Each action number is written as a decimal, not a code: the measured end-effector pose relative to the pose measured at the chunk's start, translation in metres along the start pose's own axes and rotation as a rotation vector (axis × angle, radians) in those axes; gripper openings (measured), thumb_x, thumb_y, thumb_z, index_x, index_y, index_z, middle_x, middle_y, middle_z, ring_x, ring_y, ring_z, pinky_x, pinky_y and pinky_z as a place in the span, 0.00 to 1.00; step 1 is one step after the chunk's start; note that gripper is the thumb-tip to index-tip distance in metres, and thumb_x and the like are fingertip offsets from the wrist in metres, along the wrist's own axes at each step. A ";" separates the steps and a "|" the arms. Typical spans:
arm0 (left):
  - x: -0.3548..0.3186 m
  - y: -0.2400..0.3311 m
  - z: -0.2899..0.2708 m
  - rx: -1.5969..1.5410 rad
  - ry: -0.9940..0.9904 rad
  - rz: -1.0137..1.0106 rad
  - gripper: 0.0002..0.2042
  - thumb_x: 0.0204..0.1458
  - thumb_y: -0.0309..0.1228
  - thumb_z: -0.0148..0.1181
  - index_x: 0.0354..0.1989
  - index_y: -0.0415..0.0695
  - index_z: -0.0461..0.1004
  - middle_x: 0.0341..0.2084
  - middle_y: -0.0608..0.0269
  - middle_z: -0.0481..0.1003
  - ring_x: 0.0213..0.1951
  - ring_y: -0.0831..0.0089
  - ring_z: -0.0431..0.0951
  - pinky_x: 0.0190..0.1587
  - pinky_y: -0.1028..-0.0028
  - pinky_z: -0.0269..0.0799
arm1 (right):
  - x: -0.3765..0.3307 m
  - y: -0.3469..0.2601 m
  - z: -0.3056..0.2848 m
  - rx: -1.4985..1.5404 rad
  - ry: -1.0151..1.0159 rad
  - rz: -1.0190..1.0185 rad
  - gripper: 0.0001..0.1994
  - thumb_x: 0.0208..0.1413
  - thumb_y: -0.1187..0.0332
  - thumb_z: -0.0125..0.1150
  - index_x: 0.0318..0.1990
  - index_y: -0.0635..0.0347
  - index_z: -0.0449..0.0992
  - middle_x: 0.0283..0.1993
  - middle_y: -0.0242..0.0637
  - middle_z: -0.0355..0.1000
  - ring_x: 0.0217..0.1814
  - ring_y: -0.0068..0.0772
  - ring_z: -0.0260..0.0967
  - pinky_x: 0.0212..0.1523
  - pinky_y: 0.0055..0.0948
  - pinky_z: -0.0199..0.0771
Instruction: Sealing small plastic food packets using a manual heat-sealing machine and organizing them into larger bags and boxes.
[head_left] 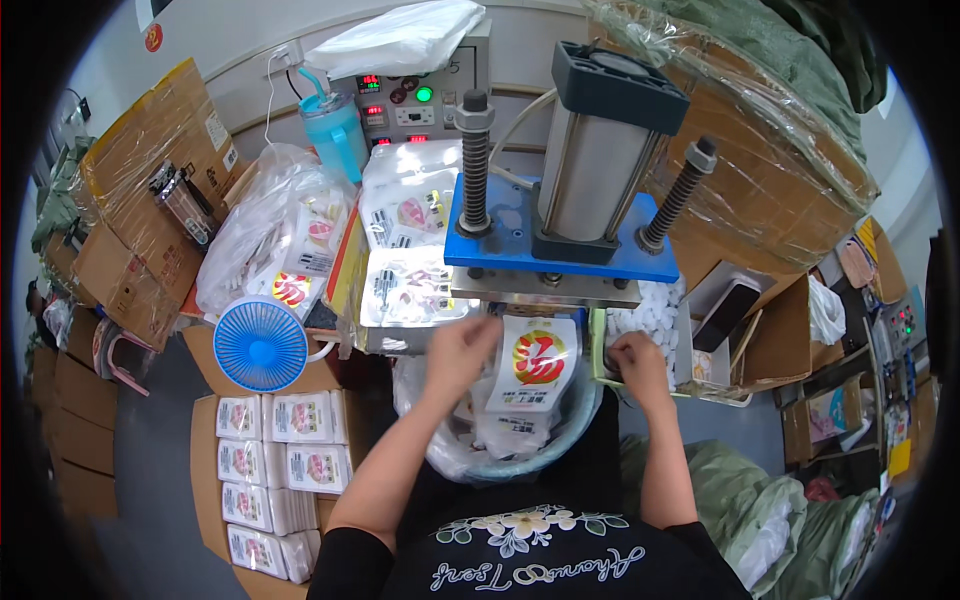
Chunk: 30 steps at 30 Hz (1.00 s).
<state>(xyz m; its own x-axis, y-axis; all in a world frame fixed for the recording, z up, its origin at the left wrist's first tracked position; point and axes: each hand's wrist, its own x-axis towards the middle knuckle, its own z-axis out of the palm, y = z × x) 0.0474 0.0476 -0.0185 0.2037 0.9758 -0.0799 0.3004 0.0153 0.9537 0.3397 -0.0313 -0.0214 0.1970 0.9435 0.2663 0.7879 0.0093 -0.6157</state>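
Note:
Under the blue plate (570, 245) of a press with a grey cylinder, a white printed pouch (538, 365) with a red-and-yellow emblem hangs down. My left hand (462, 352) is just left of this pouch, fingers curled together below the press's steel edge; what they hold, if anything, is hidden. Several pouches lie in a pale blue basin (570, 440) lined with clear plastic, below the press. To the right, my right hand (637, 362) has its fingers closed at the near edge of a heap of small white plastic pieces (650, 312). I cannot make out what is between those fingers.
Flat pouches are stacked (410, 285) left of the press. A blue fan (260, 344) stands over a carton (205, 470) of bundled pouches. Behind are a turquoise cup (335, 130) and a control box (470, 75). A black phone (727, 313) leans in a tray at right.

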 end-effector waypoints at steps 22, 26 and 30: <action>-0.085 -0.030 0.011 -0.081 -0.029 0.188 0.09 0.42 0.16 0.59 0.34 0.35 0.79 0.29 0.62 0.76 0.33 0.77 0.75 0.37 0.79 0.69 | -0.012 -0.101 0.002 0.497 -0.245 -0.014 0.08 0.48 0.75 0.67 0.37 0.65 0.79 0.34 0.34 0.77 0.39 0.23 0.72 0.43 0.23 0.69; -0.089 -0.032 0.024 -0.163 -0.191 0.090 0.06 0.49 0.22 0.62 0.36 0.35 0.79 0.30 0.60 0.78 0.34 0.77 0.75 0.37 0.78 0.69 | -0.019 -0.106 0.014 0.606 -0.360 0.095 0.08 0.47 0.74 0.67 0.35 0.66 0.79 0.34 0.34 0.77 0.39 0.24 0.72 0.43 0.24 0.68; -0.086 -0.044 0.028 -0.042 -0.104 0.120 0.08 0.47 0.23 0.59 0.36 0.37 0.79 0.27 0.58 0.78 0.29 0.70 0.78 0.36 0.76 0.69 | -0.016 -0.092 0.016 0.476 -0.196 -0.030 0.07 0.47 0.74 0.68 0.34 0.66 0.79 0.33 0.35 0.77 0.37 0.26 0.71 0.43 0.24 0.69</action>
<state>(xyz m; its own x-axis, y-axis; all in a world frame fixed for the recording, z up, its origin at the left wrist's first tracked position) 0.0429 -0.0429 -0.0621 0.3317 0.9434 0.0083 0.2296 -0.0892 0.9692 0.2549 -0.0417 0.0195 0.0296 0.9844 0.1736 0.4295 0.1443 -0.8915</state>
